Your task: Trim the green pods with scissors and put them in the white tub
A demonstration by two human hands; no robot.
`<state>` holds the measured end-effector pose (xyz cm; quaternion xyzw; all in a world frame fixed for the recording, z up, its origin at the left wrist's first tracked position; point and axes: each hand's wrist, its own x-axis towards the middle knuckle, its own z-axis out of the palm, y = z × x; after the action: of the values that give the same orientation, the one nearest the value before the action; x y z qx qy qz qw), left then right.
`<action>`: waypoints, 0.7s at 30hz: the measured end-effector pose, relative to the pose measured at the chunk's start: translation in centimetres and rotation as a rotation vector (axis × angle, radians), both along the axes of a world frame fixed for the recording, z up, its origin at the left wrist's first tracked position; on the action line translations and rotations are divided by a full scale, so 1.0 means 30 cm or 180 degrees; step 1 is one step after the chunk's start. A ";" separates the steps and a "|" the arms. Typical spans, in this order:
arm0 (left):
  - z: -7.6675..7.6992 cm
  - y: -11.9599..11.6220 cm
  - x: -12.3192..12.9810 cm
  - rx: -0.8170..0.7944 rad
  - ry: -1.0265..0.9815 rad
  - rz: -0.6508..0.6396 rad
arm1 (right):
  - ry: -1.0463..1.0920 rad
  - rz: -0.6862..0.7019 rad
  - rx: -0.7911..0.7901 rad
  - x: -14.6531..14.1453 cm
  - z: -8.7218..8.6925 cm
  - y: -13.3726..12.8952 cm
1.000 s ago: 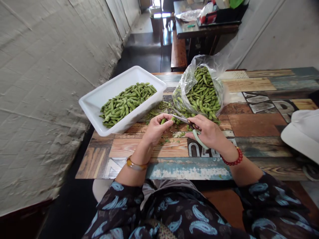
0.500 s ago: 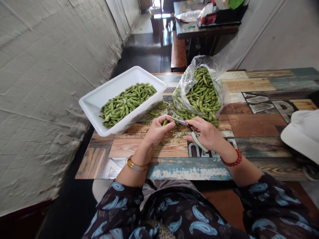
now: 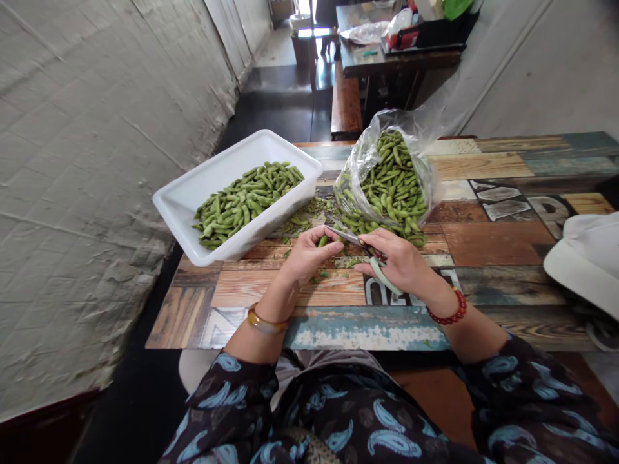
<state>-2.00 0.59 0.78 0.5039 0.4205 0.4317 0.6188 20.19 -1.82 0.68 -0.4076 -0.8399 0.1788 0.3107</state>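
Note:
My left hand pinches a green edamame pod between thumb and fingers. In my right hand is a pair of scissors with pale green handles; the blades point left and reach the fingertips of my left hand by the pod. Behind my hands a clear plastic bag lies open, full of edamame pods, some spilling onto the table. A white plastic tub stands to the left with a heap of pods inside. Small green trimmings are scattered between tub and bag.
The patchwork wood table ends close to my body. A white cap lies at the right edge. A rough white wall runs along the left. Beyond are a wooden bench and another table with items on it.
Hardly anything differs. My left hand and the pod have shifted very slightly to the right, and the scissors remain against them.

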 end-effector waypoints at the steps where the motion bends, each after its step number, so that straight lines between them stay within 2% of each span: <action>1: -0.002 -0.001 0.000 -0.0046 -0.0030 -0.0034 | -0.0010 0.0008 0.0000 -0.001 0.000 0.000; 6: -0.005 -0.002 0.001 -0.0190 -0.0066 -0.0125 | 0.0034 0.0049 0.0104 -0.001 -0.010 -0.001; 11: 0.002 0.000 0.000 -0.0039 -0.0030 -0.0073 | 0.0030 0.0064 0.0183 -0.001 -0.010 -0.006; 16: 0.004 0.001 -0.006 0.0031 0.0009 0.0040 | -0.0011 -0.0096 0.0085 0.005 0.003 0.000; 21: 0.000 0.004 -0.004 0.0093 0.0060 -0.0045 | 0.0002 -0.0029 -0.0022 0.006 0.011 0.003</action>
<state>-2.12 0.70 0.79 0.5198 0.4164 0.4286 0.6105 20.36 -1.72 1.02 -0.4124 -0.8372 0.1804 0.3105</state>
